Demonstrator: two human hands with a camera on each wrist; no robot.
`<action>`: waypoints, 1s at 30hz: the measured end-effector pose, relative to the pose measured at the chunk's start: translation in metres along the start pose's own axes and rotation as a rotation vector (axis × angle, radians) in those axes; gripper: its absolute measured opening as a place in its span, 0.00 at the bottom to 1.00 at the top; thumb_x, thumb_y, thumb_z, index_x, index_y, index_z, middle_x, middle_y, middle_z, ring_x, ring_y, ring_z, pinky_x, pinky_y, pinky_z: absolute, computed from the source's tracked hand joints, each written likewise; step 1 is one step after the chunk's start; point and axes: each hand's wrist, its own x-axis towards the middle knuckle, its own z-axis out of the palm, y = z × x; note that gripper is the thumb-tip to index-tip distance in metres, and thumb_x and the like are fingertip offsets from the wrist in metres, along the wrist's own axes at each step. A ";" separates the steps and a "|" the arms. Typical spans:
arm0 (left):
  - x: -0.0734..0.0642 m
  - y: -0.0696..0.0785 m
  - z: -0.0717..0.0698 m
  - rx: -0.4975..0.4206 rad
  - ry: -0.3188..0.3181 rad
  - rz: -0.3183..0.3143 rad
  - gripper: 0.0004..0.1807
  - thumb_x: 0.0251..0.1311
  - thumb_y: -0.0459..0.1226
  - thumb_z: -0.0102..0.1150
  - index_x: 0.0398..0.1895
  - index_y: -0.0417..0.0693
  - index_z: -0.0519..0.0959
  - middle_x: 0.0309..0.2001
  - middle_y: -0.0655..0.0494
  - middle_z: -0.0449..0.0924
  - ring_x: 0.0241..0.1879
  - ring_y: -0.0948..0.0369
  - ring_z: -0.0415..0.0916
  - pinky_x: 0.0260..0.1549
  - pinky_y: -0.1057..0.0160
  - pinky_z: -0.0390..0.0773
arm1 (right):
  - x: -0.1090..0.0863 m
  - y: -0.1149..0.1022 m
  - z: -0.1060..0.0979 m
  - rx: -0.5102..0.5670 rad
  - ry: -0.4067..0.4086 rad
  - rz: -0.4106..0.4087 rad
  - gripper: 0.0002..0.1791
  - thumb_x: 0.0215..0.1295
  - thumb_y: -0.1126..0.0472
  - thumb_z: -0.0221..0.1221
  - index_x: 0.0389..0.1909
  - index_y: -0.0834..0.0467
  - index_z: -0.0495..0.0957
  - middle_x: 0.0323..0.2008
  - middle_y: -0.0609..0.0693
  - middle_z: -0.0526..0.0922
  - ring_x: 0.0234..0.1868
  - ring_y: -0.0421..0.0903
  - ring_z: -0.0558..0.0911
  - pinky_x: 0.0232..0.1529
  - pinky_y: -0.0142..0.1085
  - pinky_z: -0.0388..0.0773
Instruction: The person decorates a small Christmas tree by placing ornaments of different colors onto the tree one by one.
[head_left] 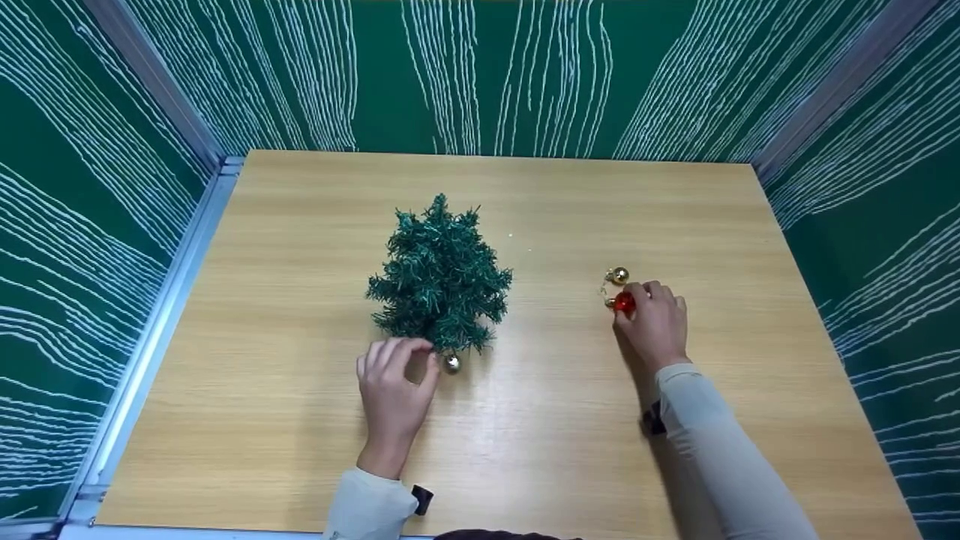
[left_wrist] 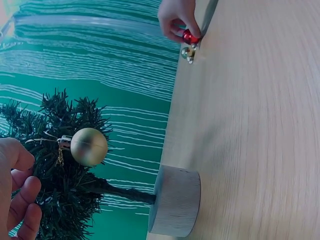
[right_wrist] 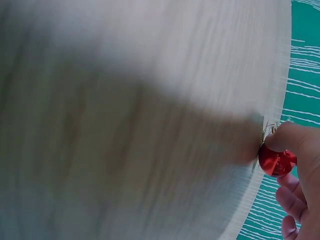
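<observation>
A small green artificial Christmas tree (head_left: 442, 277) stands on a round pale base (left_wrist: 176, 201). A gold bauble (left_wrist: 89, 147) hangs low on its near side. My left hand (head_left: 394, 382) is beside that bauble, fingers loosely bent with thumb and index tips near each other; I see nothing between them. To the right of the tree, my right hand (head_left: 656, 322) pinches a shiny red bauble (head_left: 624, 302) between thumb and fingers, low at the tabletop. Just beyond it lies another gold bauble (head_left: 619, 275) with gold string (head_left: 604, 289).
The wooden table (head_left: 540, 450) has green walls with white wavy lines (head_left: 450, 75) behind it and on both sides. A metal frame rail (head_left: 157, 330) runs along the left edge. Tiny white specks (head_left: 511, 235) lie right of the tree.
</observation>
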 end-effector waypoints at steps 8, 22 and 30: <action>0.000 -0.001 0.001 -0.009 0.002 -0.003 0.07 0.47 0.34 0.69 0.31 0.51 0.83 0.33 0.58 0.83 0.36 0.56 0.74 0.40 0.53 0.66 | -0.005 -0.001 -0.001 0.038 0.016 0.033 0.20 0.54 0.57 0.66 0.46 0.61 0.77 0.41 0.62 0.80 0.41 0.60 0.78 0.39 0.51 0.68; 0.001 0.000 0.001 -0.005 0.007 0.005 0.05 0.48 0.34 0.68 0.29 0.51 0.83 0.32 0.59 0.83 0.36 0.56 0.75 0.39 0.53 0.66 | -0.014 -0.014 -0.001 0.245 -0.003 0.214 0.25 0.55 0.55 0.67 0.53 0.61 0.76 0.40 0.61 0.81 0.41 0.59 0.79 0.47 0.55 0.70; 0.001 0.000 0.000 -0.006 0.006 -0.007 0.07 0.46 0.32 0.69 0.28 0.50 0.83 0.32 0.59 0.84 0.37 0.55 0.75 0.39 0.54 0.66 | -0.020 -0.027 -0.006 0.312 -0.033 0.271 0.26 0.58 0.52 0.67 0.55 0.57 0.77 0.43 0.58 0.79 0.41 0.56 0.77 0.46 0.51 0.70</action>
